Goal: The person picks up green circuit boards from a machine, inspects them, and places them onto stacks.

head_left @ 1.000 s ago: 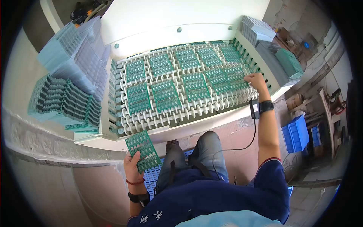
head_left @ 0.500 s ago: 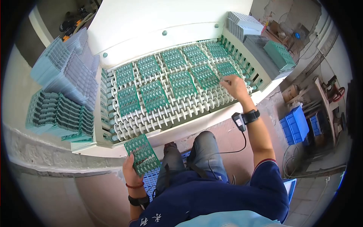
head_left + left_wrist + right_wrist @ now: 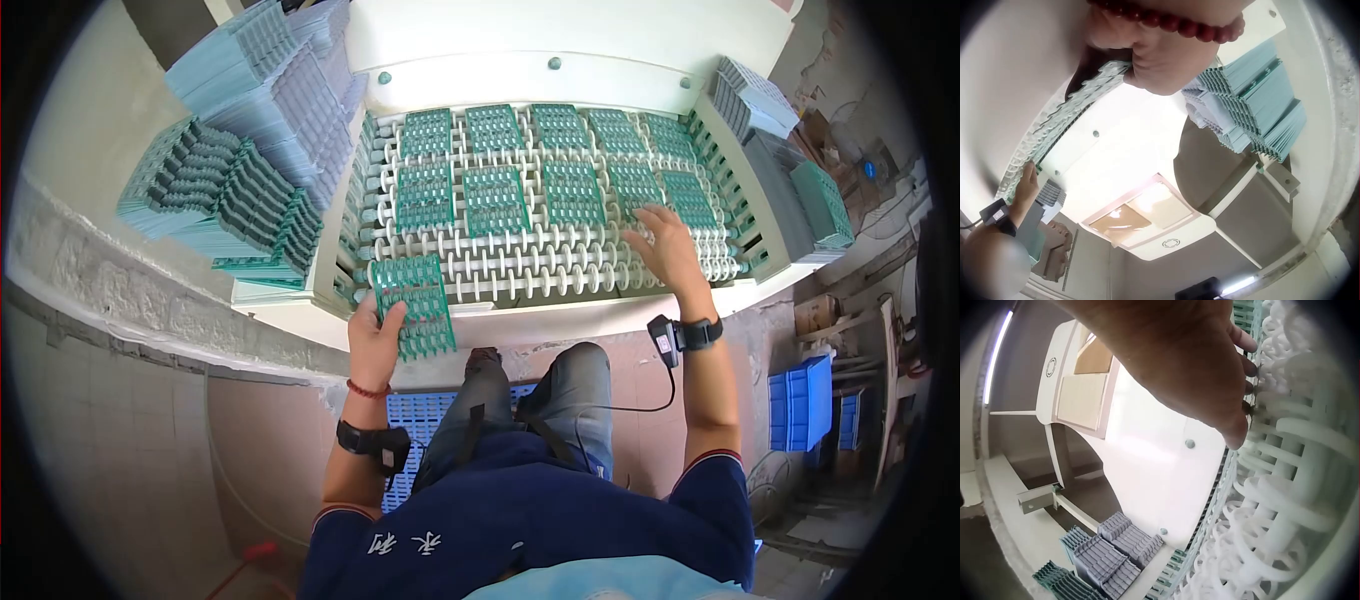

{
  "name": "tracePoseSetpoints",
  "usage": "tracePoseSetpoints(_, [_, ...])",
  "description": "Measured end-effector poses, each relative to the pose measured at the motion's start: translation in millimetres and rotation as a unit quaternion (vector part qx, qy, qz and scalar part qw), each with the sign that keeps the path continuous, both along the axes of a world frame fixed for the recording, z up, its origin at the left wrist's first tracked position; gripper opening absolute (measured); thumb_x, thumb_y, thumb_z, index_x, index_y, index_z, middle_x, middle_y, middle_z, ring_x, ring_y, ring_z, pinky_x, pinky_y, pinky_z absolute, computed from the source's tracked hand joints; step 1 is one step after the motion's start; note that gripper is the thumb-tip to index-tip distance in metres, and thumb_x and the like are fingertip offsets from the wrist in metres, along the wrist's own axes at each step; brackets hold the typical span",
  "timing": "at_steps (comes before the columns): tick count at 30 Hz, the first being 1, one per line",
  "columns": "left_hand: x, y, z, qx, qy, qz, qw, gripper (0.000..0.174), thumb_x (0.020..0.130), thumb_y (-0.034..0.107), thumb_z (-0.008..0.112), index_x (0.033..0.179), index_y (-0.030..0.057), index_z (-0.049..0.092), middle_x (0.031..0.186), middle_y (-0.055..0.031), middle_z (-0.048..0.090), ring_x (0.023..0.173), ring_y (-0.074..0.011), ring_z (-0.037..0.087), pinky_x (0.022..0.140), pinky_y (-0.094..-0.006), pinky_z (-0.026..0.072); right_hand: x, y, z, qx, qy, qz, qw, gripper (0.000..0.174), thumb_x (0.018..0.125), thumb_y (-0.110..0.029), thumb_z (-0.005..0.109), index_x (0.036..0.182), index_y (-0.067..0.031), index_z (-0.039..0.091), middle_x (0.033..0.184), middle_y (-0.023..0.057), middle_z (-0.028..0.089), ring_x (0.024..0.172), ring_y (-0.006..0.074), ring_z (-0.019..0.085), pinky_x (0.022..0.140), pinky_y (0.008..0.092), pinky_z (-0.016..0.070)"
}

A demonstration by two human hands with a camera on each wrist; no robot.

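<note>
My left hand [image 3: 374, 343] grips a green slatted board [image 3: 420, 305] by its left edge, thumb on the face, over the near left corner of the roller bed [image 3: 500, 263]. The left wrist view shows that hand [image 3: 1160, 56] from the palm side against the board. My right hand [image 3: 668, 250] hovers at the near row of boards, its spread fingers beside the fourth board [image 3: 634, 184] and holding nothing visible. Close to the white rollers [image 3: 1272, 506], the right hand [image 3: 1197, 369] partly hides the boards in its wrist view. Two rows of green boards lie on the rollers.
Tall stacks of grey-blue boards [image 3: 300, 110] and green boards [image 3: 215, 200] stand left of the bed. More stacks [image 3: 825, 205] are on its right ledge. A white panel [image 3: 600, 40] rises behind; blue crates [image 3: 800, 403] sit at the lower right.
My left hand has raised its board from below the machine's front edge to the bed's near left corner. My right hand has moved left from the fifth near-row board, and its fingers have spread.
</note>
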State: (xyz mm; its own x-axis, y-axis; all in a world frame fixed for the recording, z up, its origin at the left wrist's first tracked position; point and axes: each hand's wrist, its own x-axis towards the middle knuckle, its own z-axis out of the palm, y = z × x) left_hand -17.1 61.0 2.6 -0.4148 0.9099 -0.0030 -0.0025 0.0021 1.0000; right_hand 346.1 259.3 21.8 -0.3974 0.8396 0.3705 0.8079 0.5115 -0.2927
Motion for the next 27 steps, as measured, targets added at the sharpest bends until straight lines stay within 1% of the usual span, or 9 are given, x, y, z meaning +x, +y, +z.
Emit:
tracePoseSetpoints(1, [-1.6, 4.4, 0.6, 0.002, 0.184, 0.014, 0.983, 0.034, 0.085, 0.010, 0.056, 0.115, -0.0064, 0.051, 0.101, -0.0148, 0.063, 0.089, -0.0265, 0.061, 0.079, -0.0324, 0.0487, 3.3, -8.0, 6.7, 0.005, 0.028, 0.012, 1.000, 0.041, 0.076, -0.028, 0.067, 0.106, -0.0006, 0.061, 0.111, 0.0205, 0.057, 0.106, 0.0357, 0.052, 0.091, 0.0421, 0.0404])
tracePoseSetpoints(2, [-6.2, 5.2, -4.7, 0.006, 0.182, 0.005, 0.983, 0.034, 0.085, 0.010, 0.056, 0.115, -0.0064, 0.051, 0.101, -0.0148, 0.063, 0.089, -0.0265, 0.061, 0.079, -0.0324, 0.0487, 6.5, -16.6, 16.1, 0.020, 0.026, 0.015, 0.999, 0.043, 0.073, -0.024, 0.071, 0.107, 0.0003, 0.059, 0.114, 0.0215, 0.055, 0.107, 0.0362, 0.051, 0.090, 0.0427, 0.0409])
tracePoseSetpoints(4, [-11.7, 16.4, -26.2, 0.048, 0.503, 0.102, 0.857, 0.057, 0.080, 0.015, 0.061, 0.129, -0.0040, 0.038, 0.125, -0.0264, 0.045, 0.114, -0.0413, 0.043, 0.099, -0.0430, 0.0331, 15.5, -35.7, 44.8, 0.067, 0.015, -0.025, 0.997, 0.045, 0.073, -0.024, 0.071, 0.108, -0.0001, 0.058, 0.115, 0.0210, 0.055, 0.107, 0.0365, 0.051, 0.090, 0.0428, 0.0411])
tracePoseSetpoints(5, [-6.6, 16.8, -18.3, 0.020, 0.566, 0.100, 0.818, 0.062, 0.078, 0.012, 0.061, 0.132, -0.0022, 0.034, 0.134, -0.0250, 0.035, 0.123, -0.0400, 0.032, 0.103, -0.0443, 0.0253, 27.2, -47.5, 61.6, 0.108, 0.006, -0.052, 0.993, 0.046, 0.073, -0.024, 0.072, 0.110, -0.0006, 0.058, 0.116, 0.0206, 0.054, 0.107, 0.0368, 0.051, 0.089, 0.0428, 0.0412])
tracePoseSetpoints(11, [-4.1, 25.1, -9.3, 0.011, 0.609, -0.020, 0.793, 0.033, 0.080, 0.007, 0.057, 0.113, 0.0021, 0.054, 0.119, -0.0163, 0.053, 0.116, -0.0339, 0.045, 0.101, -0.0459, 0.0271, 145.7, -31.9, 141.7, 0.280, -0.038, -0.273, 0.919, 0.081, 0.060, -0.044, 0.078, 0.121, 0.0002, 0.048, 0.120, 0.0241, 0.049, 0.110, 0.0383, 0.048, 0.092, 0.0445, 0.0399])
tracePoseSetpoints(15, [-7.3, 31.1, -8.1, 0.010, 0.609, -0.016, 0.793, 0.028, 0.083, 0.008, 0.055, 0.110, 0.0028, 0.054, 0.117, -0.0152, 0.055, 0.117, -0.0316, 0.046, 0.103, -0.0477, 0.0257, 225.1, 18.9, 162.7, 0.122, -0.108, -0.434, 0.886, 0.106, 0.049, -0.061, 0.077, 0.126, 0.0037, 0.042, 0.124, 0.0284, 0.046, 0.115, 0.0415, 0.046, 0.094, 0.0416, 0.0398])
tracePoseSetpoints(16, [-10.9, 34.5, -9.2, -0.002, 0.611, -0.022, 0.791, 0.027, 0.083, 0.008, 0.055, 0.109, 0.0032, 0.054, 0.118, -0.0148, 0.054, 0.117, -0.0305, 0.046, 0.103, -0.0491, 0.0244, 240.2, 31.9, 167.8, 0.128, -0.105, -0.437, 0.884, 0.106, 0.049, -0.061, 0.077, 0.126, 0.0037, 0.042, 0.124, 0.0284, 0.046, 0.115, 0.0415, 0.046, 0.094, 0.0416, 0.0398])
tracePoseSetpoints(18, [-14.2, 42.5, -7.5, -0.018, 0.608, -0.027, 0.793, 0.027, 0.083, 0.008, 0.055, 0.109, 0.0041, 0.054, 0.118, -0.0142, 0.054, 0.116, -0.0296, 0.047, 0.105, -0.0522, 0.0211, 257.5, 44.5, 178.6, -0.079, -0.022, -0.398, 0.913, 0.106, 0.045, -0.057, 0.078, 0.122, 0.0080, 0.045, 0.122, 0.0282, 0.049, 0.114, 0.0397, 0.048, 0.093, 0.0394, 0.0411])
tracePoseSetpoints(27, [-20.4, 59.0, 1.9, -0.020, 0.599, -0.044, 0.799, 0.030, 0.082, 0.007, 0.056, 0.112, 0.0027, 0.052, 0.119, -0.0181, 0.052, 0.115, -0.0330, 0.047, 0.105, -0.0517, 0.0212, 261.7, 59.3, 176.8, -0.120, -0.096, -0.360, 0.920, 0.086, 0.047, -0.041, 0.076, 0.115, 0.0045, 0.051, 0.111, 0.0249, 0.057, 0.104, 0.0360, 0.056, 0.086, 0.0388, 0.0460])
